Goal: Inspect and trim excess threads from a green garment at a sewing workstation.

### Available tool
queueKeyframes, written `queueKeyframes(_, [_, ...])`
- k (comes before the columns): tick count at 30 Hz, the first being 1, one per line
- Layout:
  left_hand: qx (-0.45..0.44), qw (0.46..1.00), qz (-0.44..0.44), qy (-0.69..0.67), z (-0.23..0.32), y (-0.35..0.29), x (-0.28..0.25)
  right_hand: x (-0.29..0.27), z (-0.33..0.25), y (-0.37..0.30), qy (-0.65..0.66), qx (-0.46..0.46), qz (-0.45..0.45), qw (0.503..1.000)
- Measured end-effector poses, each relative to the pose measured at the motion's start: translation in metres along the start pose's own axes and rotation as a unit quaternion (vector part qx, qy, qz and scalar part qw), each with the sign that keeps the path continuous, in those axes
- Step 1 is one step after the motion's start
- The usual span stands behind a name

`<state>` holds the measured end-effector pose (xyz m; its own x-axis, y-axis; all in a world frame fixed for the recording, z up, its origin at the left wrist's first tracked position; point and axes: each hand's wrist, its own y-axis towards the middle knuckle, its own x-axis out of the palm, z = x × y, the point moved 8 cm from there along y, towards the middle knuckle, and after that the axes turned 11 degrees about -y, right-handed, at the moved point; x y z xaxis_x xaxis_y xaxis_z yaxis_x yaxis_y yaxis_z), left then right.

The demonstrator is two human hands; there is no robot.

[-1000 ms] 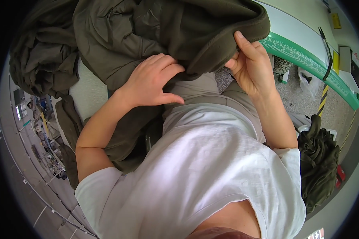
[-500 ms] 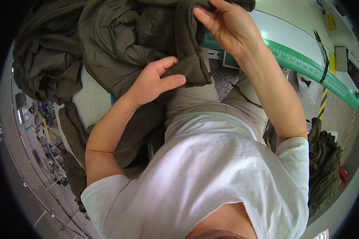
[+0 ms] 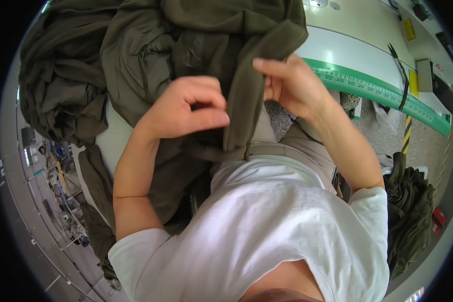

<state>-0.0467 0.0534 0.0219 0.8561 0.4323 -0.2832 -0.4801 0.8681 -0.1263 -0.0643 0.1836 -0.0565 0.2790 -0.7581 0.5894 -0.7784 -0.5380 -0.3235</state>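
Note:
A large dark olive garment [image 3: 206, 15] drapes over the work surface and down to my lap. My right hand [image 3: 299, 88] grips a long folded band of it, a doubled hem or cuff [image 3: 246, 95], with the thumb in front and the other fingers behind the cloth. The band hangs from that hand toward my waist. Just left of the band is my left hand [image 3: 189, 108], slightly blurred, its fingers curled and its thumb pointing at the band. Whether any cloth is pinched in it is hidden.
A white table edge carries a green measuring scale [image 3: 357, 80], with dark thread snips or tweezers [image 3: 400, 75] lying across it. More olive cloth is heaped at the left [image 3: 60, 75] and in a pile [image 3: 410, 211] at my right. A clear plastic bag [image 3: 387, 116] hangs below the table.
My right hand has moved down and toward me along the garment. The left hand has come off the hem's corner and shifted slightly left; the band now hangs lower, toward my waist.

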Motion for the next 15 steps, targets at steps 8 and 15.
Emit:
queueKeyframes(8, [0.164,0.866,0.177,0.439,0.005,0.112,-0.061,0.004,0.060,-0.050,-0.069,0.075,-0.056,0.993])
queueKeyframes(15, [-0.154,0.855,0.152,0.471,-0.037,0.122,-0.079,-0.036,0.093,-0.092,-0.158,0.119,-0.028,0.980])
